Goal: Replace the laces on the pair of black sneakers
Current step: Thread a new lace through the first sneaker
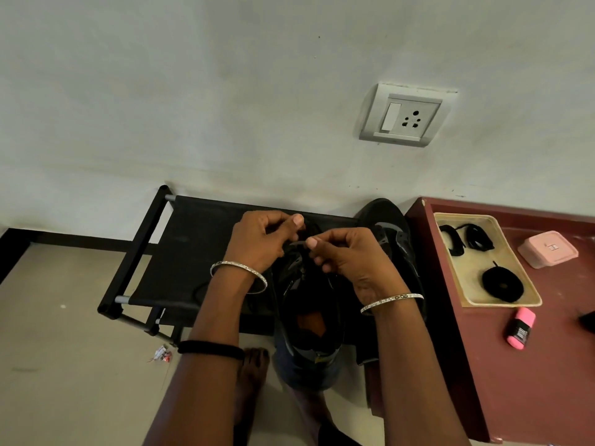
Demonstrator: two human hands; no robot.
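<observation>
A black sneaker (309, 317) stands on the black fabric rack (193, 239), its heel toward me and its opening showing an orange insole. Over its eyelets my left hand (260, 243) and my right hand (347, 255) meet, each pinching part of a thin black lace (297, 243) between thumb and fingers. The second black sneaker (389, 230) lies just right of my right hand, against the wall. Several bundled black laces (479, 241) and one coiled lace (502, 284) lie in a beige tray (528, 297) on the maroon table.
The maroon table (531, 381) stands to the right with a pink lidded box (549, 249) and a pink highlighter (520, 328). A wall socket (405, 115) is above. My bare foot (252, 371) rests on the tiled floor beside a small scrap of litter (161, 353).
</observation>
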